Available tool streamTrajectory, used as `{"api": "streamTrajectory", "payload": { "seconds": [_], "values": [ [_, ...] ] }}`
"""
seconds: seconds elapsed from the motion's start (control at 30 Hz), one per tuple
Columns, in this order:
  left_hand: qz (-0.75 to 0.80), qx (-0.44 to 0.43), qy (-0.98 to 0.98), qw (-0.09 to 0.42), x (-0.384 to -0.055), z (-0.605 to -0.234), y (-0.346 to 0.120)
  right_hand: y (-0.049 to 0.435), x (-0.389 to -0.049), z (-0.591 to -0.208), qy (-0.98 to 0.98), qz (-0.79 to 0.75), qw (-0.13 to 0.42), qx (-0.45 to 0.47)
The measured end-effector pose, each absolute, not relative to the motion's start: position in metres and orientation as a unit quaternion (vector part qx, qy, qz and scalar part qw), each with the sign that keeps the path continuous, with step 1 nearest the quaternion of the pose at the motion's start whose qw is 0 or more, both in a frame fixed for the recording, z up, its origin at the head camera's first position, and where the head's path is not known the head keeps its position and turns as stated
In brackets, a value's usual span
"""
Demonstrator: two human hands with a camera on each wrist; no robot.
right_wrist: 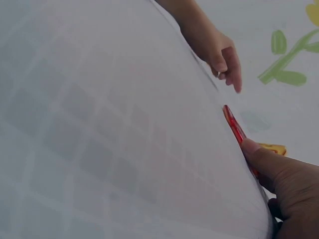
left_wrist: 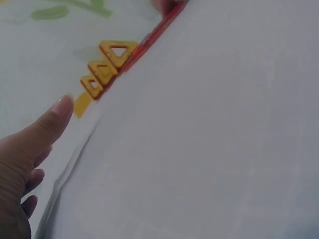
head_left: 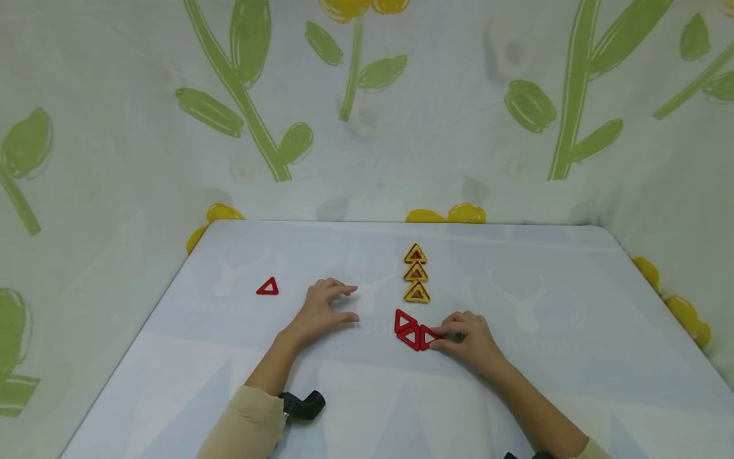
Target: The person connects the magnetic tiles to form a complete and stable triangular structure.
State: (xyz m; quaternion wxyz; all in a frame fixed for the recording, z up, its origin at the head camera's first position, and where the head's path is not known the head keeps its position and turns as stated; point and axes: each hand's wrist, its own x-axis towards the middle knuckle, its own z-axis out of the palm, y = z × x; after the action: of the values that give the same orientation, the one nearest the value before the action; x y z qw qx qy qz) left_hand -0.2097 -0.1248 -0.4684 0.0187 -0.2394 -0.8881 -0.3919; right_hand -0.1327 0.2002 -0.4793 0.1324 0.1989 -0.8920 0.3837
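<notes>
Three red triangular frame tiles lie edge to edge in a fan near the table's middle. My right hand (head_left: pixel 467 341) pinches the rightmost red triangle (head_left: pixel 422 338) between thumb and fingers, beside the lower red triangle (head_left: pixel 408 343) and the upper red triangle (head_left: pixel 397 322). In the right wrist view, the thumb (right_wrist: pixel 259 157) presses by the red edge (right_wrist: pixel 233 123). My left hand (head_left: pixel 323 309) hovers left of the fan, thumb and fingers spread apart, holding nothing. Above the fan, three yellow triangles (head_left: pixel 417 298) stand in a column, with red showing at their edges in the left wrist view.
A single red triangle (head_left: pixel 267 292) lies farther left, beyond the left hand. The pale table (head_left: pixel 545 382) has faint printed patterns; its far edge meets a hanging cloth (head_left: pixel 436 159) with green leaves and yellow flowers. A black device (head_left: pixel 304 406) is strapped to the left wrist.
</notes>
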Motion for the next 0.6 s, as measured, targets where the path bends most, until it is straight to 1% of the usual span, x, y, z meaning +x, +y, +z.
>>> {"api": "streamTrajectory", "payload": {
  "seconds": [0.17,0.3,0.37,0.43,0.6],
  "values": [
    [-0.396,-0.231,-0.888,0.043,-0.209,-0.467,-0.143,0.201,-0.133,-0.479,-0.896,0.381,0.123,0.190],
    [-0.395,-0.212,-0.889,0.092,-0.209,-0.466,-0.159,0.201,-0.133,-0.477,-0.899,0.380,0.118,0.184],
    [-0.399,-0.192,-0.889,0.116,-0.209,-0.466,-0.168,0.201,-0.133,-0.477,-0.899,0.380,0.118,0.184],
    [-0.401,-0.167,-0.891,0.130,-0.208,-0.466,-0.177,0.201,-0.133,-0.477,-0.899,0.381,0.113,0.181],
    [-0.407,-0.100,-0.897,0.142,-0.206,-0.463,-0.202,0.199,-0.131,-0.476,-0.901,0.388,0.096,0.169]
  ]
}}
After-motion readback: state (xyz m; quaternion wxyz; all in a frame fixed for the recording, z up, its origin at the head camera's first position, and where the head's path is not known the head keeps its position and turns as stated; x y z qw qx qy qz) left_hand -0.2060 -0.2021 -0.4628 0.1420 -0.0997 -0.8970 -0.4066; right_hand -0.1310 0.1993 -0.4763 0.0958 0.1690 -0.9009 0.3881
